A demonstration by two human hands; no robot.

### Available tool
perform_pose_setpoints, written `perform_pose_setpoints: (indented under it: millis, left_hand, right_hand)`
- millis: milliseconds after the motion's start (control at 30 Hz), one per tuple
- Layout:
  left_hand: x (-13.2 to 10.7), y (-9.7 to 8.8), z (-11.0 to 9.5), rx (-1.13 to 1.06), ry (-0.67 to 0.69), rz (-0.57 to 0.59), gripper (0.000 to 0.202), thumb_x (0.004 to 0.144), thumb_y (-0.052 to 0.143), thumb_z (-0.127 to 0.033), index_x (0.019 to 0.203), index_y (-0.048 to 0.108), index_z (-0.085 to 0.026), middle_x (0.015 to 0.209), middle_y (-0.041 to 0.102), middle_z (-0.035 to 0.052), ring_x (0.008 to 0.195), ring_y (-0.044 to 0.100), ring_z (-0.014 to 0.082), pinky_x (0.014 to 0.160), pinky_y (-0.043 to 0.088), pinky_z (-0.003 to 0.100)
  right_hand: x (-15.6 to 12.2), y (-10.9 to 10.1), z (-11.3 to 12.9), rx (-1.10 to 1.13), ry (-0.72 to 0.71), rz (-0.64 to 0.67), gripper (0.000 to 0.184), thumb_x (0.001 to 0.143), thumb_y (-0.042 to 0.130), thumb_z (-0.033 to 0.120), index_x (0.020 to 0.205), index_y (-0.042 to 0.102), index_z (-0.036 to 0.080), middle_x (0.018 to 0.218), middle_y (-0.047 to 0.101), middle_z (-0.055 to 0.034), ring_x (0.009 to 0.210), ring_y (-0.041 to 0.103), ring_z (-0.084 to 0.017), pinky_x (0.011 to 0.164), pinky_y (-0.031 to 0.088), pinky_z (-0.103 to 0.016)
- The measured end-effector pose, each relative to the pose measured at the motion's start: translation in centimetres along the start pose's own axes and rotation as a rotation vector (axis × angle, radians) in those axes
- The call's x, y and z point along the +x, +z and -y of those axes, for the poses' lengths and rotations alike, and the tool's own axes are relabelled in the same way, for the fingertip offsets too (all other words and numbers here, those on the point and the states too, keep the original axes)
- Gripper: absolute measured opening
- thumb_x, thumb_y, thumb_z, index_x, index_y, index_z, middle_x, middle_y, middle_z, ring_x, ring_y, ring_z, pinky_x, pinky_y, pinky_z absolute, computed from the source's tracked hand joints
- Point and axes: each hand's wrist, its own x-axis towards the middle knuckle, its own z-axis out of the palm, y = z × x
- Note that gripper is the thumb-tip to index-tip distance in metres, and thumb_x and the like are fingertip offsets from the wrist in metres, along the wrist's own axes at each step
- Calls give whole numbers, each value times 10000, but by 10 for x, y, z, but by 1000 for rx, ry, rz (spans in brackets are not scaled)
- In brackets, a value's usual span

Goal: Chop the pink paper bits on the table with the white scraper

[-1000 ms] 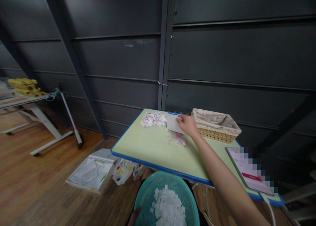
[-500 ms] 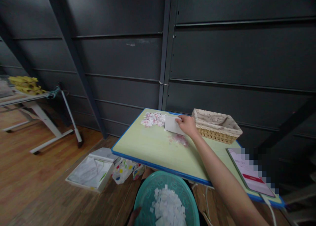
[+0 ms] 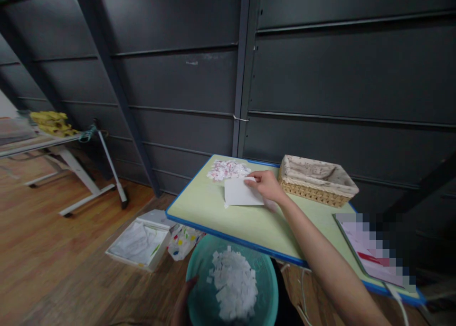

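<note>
My right hand [image 3: 264, 185] reaches over the green table [image 3: 213, 212] and grips a white card [image 3: 242, 192] by its right edge; the card stands on the tabletop. Behind the card, near the far edge, lies a heap of small pink-and-white paper scraps [image 3: 226, 169]. Below the table's front edge I hold a teal basin [image 3: 199, 273] with white paper scraps [image 3: 233, 283] piled inside. My left hand [image 3: 183, 297] grips the basin's left rim, only partly in view.
A wicker basket [image 3: 317, 179] with a cloth lining stands at the table's back right. A tablet [image 3: 374, 250] lies at the right. On the wooden floor lie a white box [image 3: 138, 243] and a dotted bag [image 3: 181, 235]. A white table [image 3: 53, 145] stands at left.
My right hand has drawn the card toward me and to the left, away from the scrap heap. The basin has shifted slightly left under the table edge.
</note>
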Motion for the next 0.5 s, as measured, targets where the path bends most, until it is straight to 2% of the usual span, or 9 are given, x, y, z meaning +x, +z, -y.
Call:
perform_pose_setpoints:
  millis: [133, 233, 367, 500]
  left_hand:
    - [7, -4, -16, -4, 67, -78, 570, 775, 630, -266, 1323, 506, -173, 1124, 730, 117, 1048, 654, 322, 879, 528, 467]
    - [5, -1, -24, 20, 127, -148, 525, 760, 604, -192, 1274, 551, -97, 922, 782, 129, 930, 704, 321, 853, 545, 471]
    - [-5, 9, -29, 66, 235, -153, 476, 757, 609, -191, 1212, 590, -51, 717, 780, 120, 897, 712, 326, 839, 549, 486]
    - [-10, 13, -32, 53, 213, -174, 449, 760, 599, -171, 1197, 603, -67, 759, 786, 116, 907, 709, 323, 845, 545, 492]
  right_hand:
    - [-6, 3, -1, 206, 43, 96, 268, 698, 622, 369, 728, 719, 122, 676, 668, -37, 595, 537, -138, 510, 364, -225]
    - [-10, 7, -4, 334, 98, 226, 277, 680, 654, 377, 739, 713, 113, 624, 643, -24, 541, 520, -121, 466, 344, -213]
    - [-12, 11, -7, 420, 110, 340, 288, 667, 692, 390, 746, 711, 114, 567, 616, -12, 502, 502, -111, 446, 325, -207]
    - [-13, 14, -7, 469, 99, 336, 286, 654, 714, 382, 752, 719, 114, 579, 632, -23, 508, 516, -115, 448, 337, -209]
